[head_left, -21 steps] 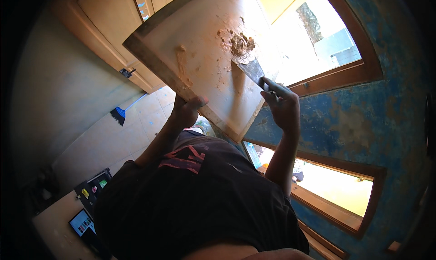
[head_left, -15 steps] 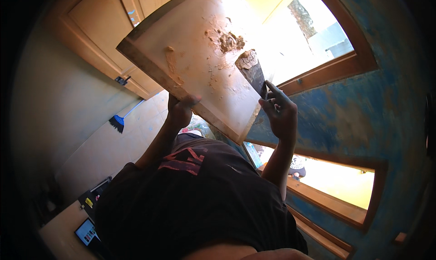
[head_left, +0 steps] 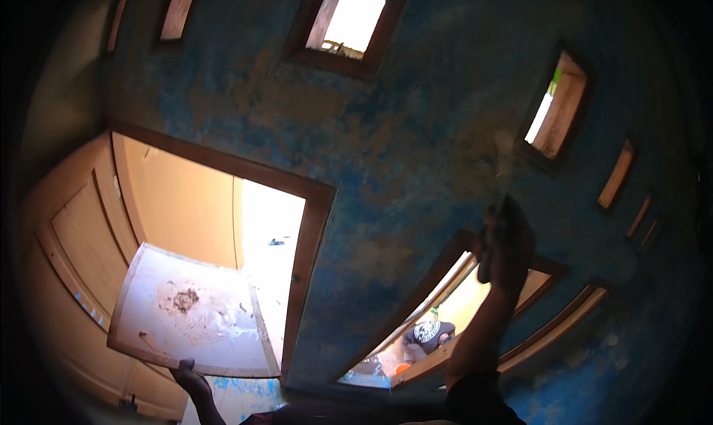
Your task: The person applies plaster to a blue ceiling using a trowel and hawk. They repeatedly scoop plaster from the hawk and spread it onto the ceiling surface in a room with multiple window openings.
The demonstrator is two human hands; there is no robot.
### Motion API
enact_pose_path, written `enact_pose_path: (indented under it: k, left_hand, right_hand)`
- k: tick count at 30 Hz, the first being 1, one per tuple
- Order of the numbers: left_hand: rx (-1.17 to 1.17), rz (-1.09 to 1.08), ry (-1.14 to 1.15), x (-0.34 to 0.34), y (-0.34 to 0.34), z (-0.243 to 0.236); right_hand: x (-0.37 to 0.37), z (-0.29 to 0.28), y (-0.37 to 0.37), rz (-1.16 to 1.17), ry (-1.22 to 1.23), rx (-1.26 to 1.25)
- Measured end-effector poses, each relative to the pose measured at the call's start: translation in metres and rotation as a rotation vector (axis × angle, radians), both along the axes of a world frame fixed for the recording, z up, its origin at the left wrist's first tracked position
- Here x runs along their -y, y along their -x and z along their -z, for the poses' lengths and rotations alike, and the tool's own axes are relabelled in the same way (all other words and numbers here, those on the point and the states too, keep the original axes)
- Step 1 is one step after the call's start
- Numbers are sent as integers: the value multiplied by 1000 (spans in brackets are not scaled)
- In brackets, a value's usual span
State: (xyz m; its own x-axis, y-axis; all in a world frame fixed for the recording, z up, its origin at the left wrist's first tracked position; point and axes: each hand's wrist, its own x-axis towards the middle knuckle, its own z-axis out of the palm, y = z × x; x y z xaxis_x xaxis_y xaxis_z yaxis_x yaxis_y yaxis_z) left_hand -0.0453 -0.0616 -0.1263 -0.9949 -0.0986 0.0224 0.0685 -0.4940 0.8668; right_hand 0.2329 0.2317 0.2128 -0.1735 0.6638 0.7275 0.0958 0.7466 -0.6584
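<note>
With my left hand [head_left: 191,380] closed on its near edge, I hold up a white board [head_left: 223,347] with a brown border at the lower left. A heap of brown putty [head_left: 186,300] sits on it, with thin smears around. My right hand [head_left: 507,239] is raised and closed around a putty knife [head_left: 505,158], which is blurred. Its blade points up against or close to the patchy blue and brown wall [head_left: 416,158]; I cannot tell whether it touches. Any putty on the blade is too blurred to make out.
Small framed openings [head_left: 561,106] run across the upper wall. A doorway frame [head_left: 316,202] with a wooden door [head_left: 96,224] stands at left, behind the board. Through the window [head_left: 394,354] below my right hand, another person [head_left: 423,340] bends near an orange bucket [head_left: 402,368].
My right hand has gone from the board up to the wall with the putty knife. The view has swung up to the wall, and the board now sits lower left.
</note>
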Motion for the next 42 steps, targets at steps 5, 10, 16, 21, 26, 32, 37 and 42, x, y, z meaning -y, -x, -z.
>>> enact_pose_path:
  k: [5,10,16,21,26,32,37,42]
  left_hand:
    - [7,37,-35,-28,-27,-3]
    - [26,13,-21,-48,-59,-26]
    - [-67,66,-61,-39,-27,13]
    - [-76,115,-71,-34,-33,-2]
    - [-91,128,-71,-25,-32,-2]
    - [-95,147,-3,-21,-29,-2]
    - [-46,-21,-87,-21,-26,-2]
    - [-13,-6,-26,-30,-37,-18]
  right_hand:
    - [-47,-62,-103,346,-433,-48]
    - [-47,-126,-187,244,-391,-70]
    - [-48,-191,-220,243,-435,-163]
    - [-59,-232,-216,410,-829,-32]
    - [-88,-256,-205,628,-974,77]
    - [-155,-285,-188,988,-1071,310]
    - [-225,-313,-182,1230,-1167,502]
    - [-272,-327,-185,1375,-1294,618]
